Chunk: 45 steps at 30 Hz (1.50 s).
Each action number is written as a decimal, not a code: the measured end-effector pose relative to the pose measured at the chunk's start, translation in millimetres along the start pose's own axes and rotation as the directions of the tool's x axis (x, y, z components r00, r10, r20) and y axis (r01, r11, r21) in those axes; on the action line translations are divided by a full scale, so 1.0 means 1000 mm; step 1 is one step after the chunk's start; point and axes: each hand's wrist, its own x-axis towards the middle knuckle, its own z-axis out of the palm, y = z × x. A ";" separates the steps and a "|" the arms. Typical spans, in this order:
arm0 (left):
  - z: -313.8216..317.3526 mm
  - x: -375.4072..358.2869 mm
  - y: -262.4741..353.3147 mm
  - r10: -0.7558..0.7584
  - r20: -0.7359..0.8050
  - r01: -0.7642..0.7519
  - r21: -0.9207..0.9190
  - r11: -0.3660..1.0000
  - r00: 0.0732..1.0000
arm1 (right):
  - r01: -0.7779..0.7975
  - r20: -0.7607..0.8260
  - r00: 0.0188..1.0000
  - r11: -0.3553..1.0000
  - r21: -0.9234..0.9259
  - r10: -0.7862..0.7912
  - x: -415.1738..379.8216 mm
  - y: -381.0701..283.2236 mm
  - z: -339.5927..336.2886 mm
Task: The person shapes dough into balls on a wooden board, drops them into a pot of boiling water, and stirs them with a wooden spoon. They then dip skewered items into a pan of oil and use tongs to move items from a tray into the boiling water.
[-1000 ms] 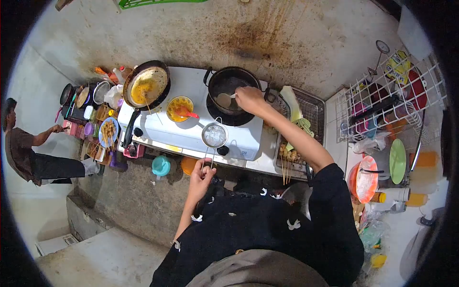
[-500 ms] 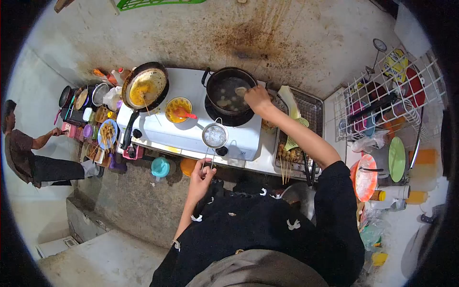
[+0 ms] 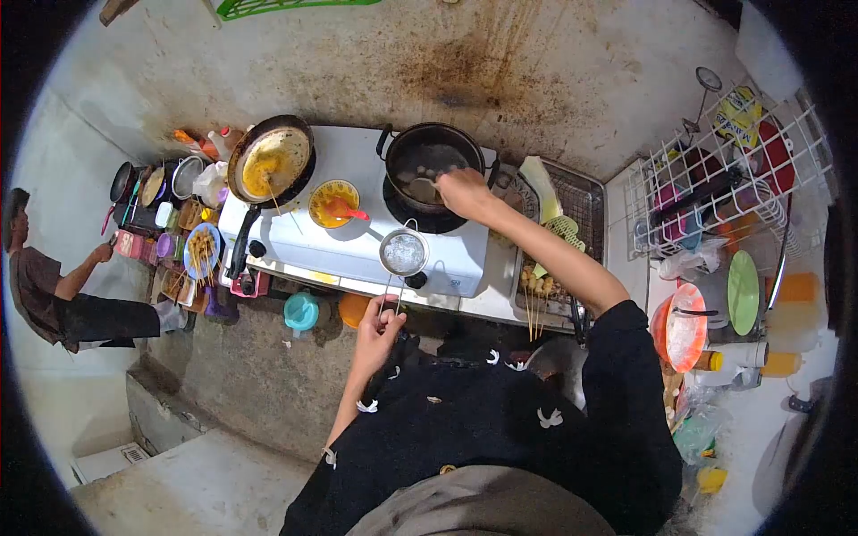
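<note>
My left hand [image 3: 380,329] is closed round the wire handle of a small strainer [image 3: 404,253], whose round bowl sits over the stove's front edge. At the dark pot [image 3: 433,147], my right hand [image 3: 463,193] reaches over the rim, fingers closed on a spoon [image 3: 422,189]. Its bowl is down in the pot, and the handle is mostly hidden by the hand. Small pale pieces show in the pot's dark liquid. Left of the pot, a yellow bowl [image 3: 323,192] holds orange sauce and a red spoon [image 3: 345,212].
A blackened frying pan [image 3: 299,147] with yellow residue rests on the white stove [image 3: 357,250]. To the right, a wire tray [image 3: 585,192] holds skewers and a green slotted turner [image 3: 565,230]. A dish rack [image 3: 786,170] stands far right. At far left, another person [image 3: 45,277] works beside a blue plate of skewers [image 3: 214,241].
My right hand has moved left and slightly down over the pot, bringing the spoon toward its near side. My left hand and strainer stay nearly still. The other person's hand has shifted slightly.
</note>
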 end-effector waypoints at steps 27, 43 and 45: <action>-0.010 0.003 -0.004 -0.002 0.078 0.000 0.020 1.000 0.997 | -0.002 -0.319 0.935 0.896 -0.443 -0.156 -0.033 0.024 -0.015; -0.013 -0.001 -0.010 -0.012 0.054 0.012 0.007 1.000 0.998 | 0.006 -0.227 0.972 0.974 -0.227 -0.059 -0.018 0.012 0.005; -0.010 -0.001 -0.004 -0.056 0.048 0.057 -0.004 0.998 0.997 | -0.076 -0.102 0.992 0.995 -0.066 0.069 -0.012 0.005 0.001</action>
